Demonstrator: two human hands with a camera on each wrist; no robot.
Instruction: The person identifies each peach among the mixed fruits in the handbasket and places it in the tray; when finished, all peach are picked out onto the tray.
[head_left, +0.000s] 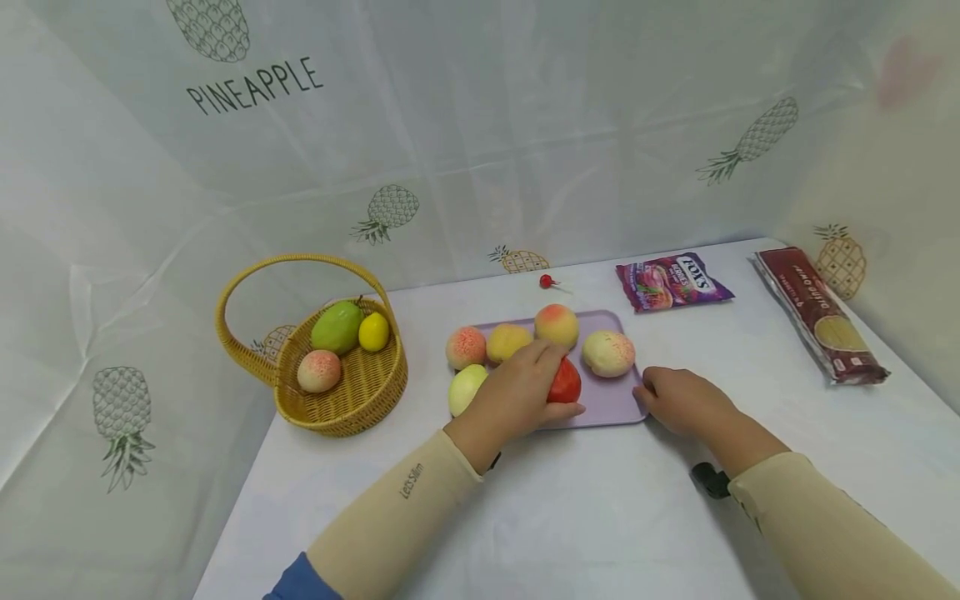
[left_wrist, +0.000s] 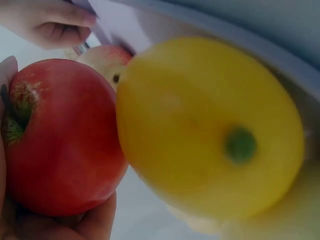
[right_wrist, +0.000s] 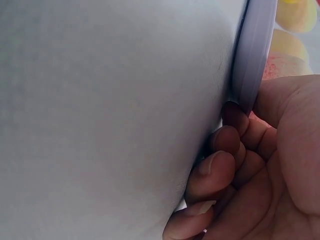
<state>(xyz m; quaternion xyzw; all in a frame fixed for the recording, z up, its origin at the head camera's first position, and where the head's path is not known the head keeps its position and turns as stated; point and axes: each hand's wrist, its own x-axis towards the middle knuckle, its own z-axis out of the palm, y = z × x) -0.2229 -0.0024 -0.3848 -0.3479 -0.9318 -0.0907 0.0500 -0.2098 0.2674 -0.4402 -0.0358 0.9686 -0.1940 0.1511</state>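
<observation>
Red apple [head_left: 566, 383] on the lilac tray [head_left: 609, 398], enclosed by the left hand [head_left: 517, 396], whose fingers curl over its top while the thumb closes under its near side. The fruit looks smooth, glossy and rigid, probably light; a slippery skin suggests a broad wrap around its widest girth rather than a fingertip pinch. The right hand [head_left: 678, 400] pinches the tray's right near edge, fingers curled beneath the rim and thumb above. A yellow fruit [left_wrist: 210, 130] lies just beside the apple, and a speckled peach [head_left: 608, 352] lies just beyond, between both hands, all upon the desk [head_left: 600, 517].
</observation>
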